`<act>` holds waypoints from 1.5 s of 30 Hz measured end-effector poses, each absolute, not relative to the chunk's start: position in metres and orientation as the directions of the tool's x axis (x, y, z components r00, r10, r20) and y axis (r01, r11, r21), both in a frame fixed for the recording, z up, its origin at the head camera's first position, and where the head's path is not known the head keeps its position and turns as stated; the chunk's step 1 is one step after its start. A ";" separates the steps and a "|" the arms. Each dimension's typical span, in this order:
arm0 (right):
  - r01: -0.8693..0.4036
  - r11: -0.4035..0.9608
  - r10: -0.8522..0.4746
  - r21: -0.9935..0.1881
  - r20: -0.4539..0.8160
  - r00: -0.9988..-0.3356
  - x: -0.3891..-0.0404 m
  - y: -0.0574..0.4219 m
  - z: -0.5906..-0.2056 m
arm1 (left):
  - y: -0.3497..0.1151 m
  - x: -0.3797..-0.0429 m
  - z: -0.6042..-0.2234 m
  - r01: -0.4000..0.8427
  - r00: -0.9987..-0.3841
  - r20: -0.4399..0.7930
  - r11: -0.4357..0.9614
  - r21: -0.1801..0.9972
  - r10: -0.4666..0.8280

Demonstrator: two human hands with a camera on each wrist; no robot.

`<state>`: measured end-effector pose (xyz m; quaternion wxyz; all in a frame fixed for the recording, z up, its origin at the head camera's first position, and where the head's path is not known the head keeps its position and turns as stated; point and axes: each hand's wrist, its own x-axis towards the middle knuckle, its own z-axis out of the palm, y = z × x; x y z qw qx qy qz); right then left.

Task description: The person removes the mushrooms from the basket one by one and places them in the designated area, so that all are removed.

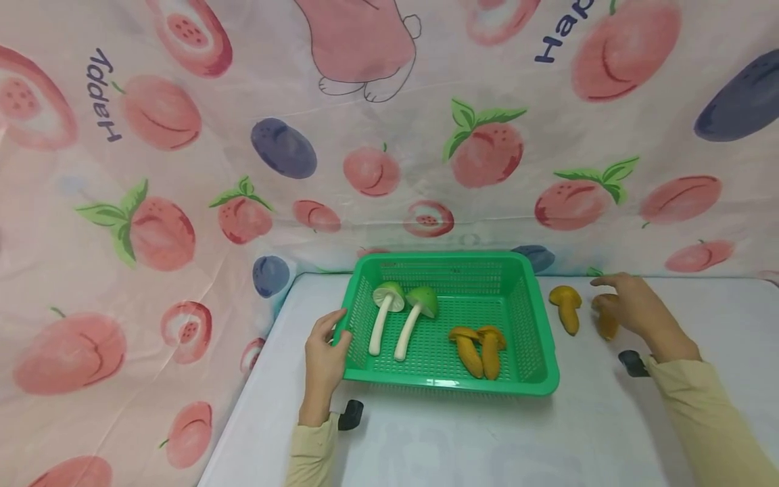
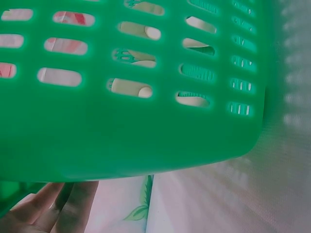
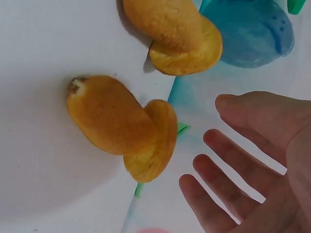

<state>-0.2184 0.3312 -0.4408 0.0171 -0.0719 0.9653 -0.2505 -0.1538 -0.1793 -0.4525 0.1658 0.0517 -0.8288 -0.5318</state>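
Note:
A green plastic basket (image 1: 450, 383) stands on the white table. My left hand (image 1: 325, 352) holds its left rim; in the left wrist view the basket wall (image 2: 121, 141) hides most of that hand. Two green-capped mushrooms (image 1: 414, 318) with white stems lie in the basket's left part, and two yellow-brown mushrooms (image 1: 477, 348) lie at its front right. Right of the basket, my right hand (image 1: 635, 308) hovers by a yellow-brown mushroom (image 3: 112, 116), partly covering it in the head view. Its fingers are spread and apart from the mushroom. Another yellow-brown mushroom (image 1: 567, 310) lies between it and the basket.
A fruit-printed cloth (image 1: 371, 230) hangs behind the table and along its left side. The white tabletop (image 1: 426, 446) extends in front of the basket and to its right. A black wrist device (image 1: 634, 363) sits at the right cuff, another (image 1: 351, 414) at the left.

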 end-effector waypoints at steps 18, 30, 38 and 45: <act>-0.172 0.863 -0.166 -0.476 0.056 -0.985 -0.204 0.300 -0.421 | -0.179 -0.154 -0.452 0.090 -0.940 0.218 0.426 0.900 -0.262; -0.223 0.853 -0.198 -0.472 0.102 -0.975 -0.195 0.279 -0.409 | -0.178 -0.154 -0.452 0.098 -0.939 0.225 0.421 0.902 -0.262; -0.225 0.849 -0.213 -0.479 0.080 -0.974 -0.191 0.265 -0.397 | -0.179 -0.154 -0.453 0.100 -0.938 0.227 0.422 0.901 -0.262; -0.254 0.834 -0.233 -0.490 0.103 -0.967 -0.188 0.254 -0.390 | -0.180 -0.155 -0.454 0.102 -0.938 0.229 0.425 0.900 -0.260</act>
